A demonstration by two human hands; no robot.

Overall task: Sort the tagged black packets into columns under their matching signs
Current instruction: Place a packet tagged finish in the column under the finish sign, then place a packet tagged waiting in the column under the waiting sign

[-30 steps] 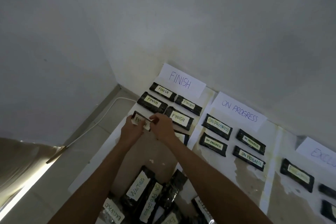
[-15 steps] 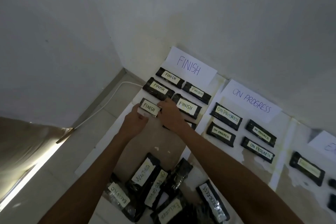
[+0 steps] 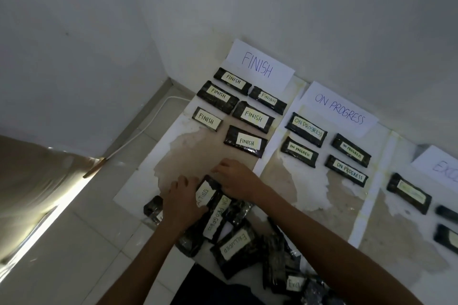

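Left hand [image 3: 182, 202] and right hand [image 3: 238, 179] touch a crinkly oblong packet [image 3: 207, 192].

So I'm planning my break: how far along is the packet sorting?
Done: six FINISH packets lie under the FINISH sign, four under the ON PROGRESS sign, at least three under the cut-off third sign. In hand: left hand and right hand are on a WAITING packet atop the unsorted pile. Left: that pile, including an EXCLUDED packet.

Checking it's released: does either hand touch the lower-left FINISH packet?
Apart. Head view: bare paper separates the lower-left FINISH packet from left hand and right hand.
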